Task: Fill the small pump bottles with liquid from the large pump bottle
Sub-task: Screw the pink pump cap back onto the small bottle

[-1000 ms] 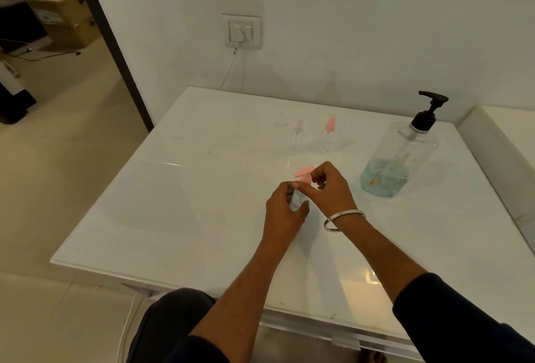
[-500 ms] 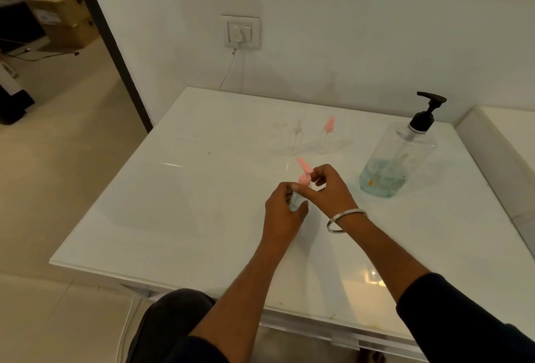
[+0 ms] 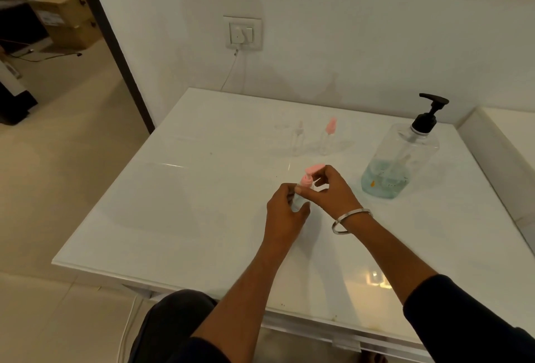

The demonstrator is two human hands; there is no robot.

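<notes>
Two hands meet over the middle of a white worktop, working a small clear pump bottle capped in pink. Taking the large pump bottle as landmark: it stands toward the far right of the worktop, a shallow pool of blue liquid in its base, black pump upright, close to the raised white ledge on its right. Left of it and slightly farther back, two more small bottles stand side by side, one with a pink top, one clear. The held bottle is nearer the camera than the large one and to its left, well apart from it. Bare surface spreads left of the hands to the worktop's left edge, which drops to a tiled floor; the near edge runs just above the person's knee.

Against the frame half a second earlier, the pink pump head has swung round from an upward slant to lie roughly level.

The left hand curls round the bottle's clear body, thumb to the front. The right hand, a metal bangle on its wrist, pinches the pink pump with fingertips, wrist bent inward.
</notes>
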